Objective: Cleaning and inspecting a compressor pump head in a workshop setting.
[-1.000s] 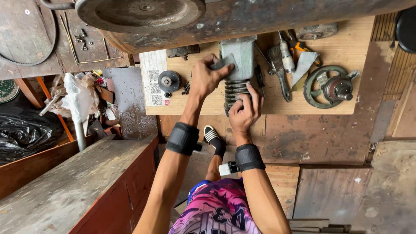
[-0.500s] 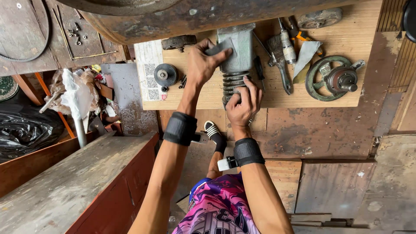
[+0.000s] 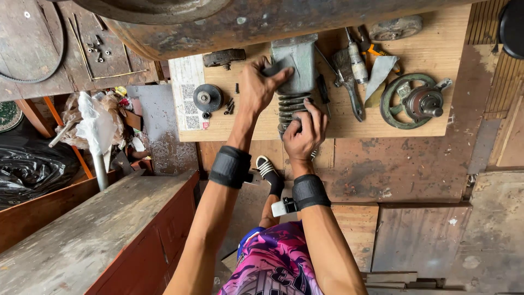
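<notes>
A grey finned motor housing (image 3: 295, 65) lies on a wooden board (image 3: 431, 123) on the floor. My left hand (image 3: 261, 87) grips the left side of its grey upper body. My right hand (image 3: 304, 131) is closed over its ribbed lower end near the board's front edge. Both wrists wear black bands.
On the board lie a round black part (image 3: 208, 97), small bolts (image 3: 229, 105), a brush (image 3: 349, 76), a screwdriver (image 3: 357, 57) and a green pulley wheel (image 3: 415, 102). A large rusty metal body (image 3: 262, 19) overhangs the back. A wooden bench (image 3: 93, 235) stands left; a black bag (image 3: 27, 166) far left.
The view has shifted slightly downward. My left hand slid from the housing's top corner onto its left side; my right hand stays on the ribbed end.
</notes>
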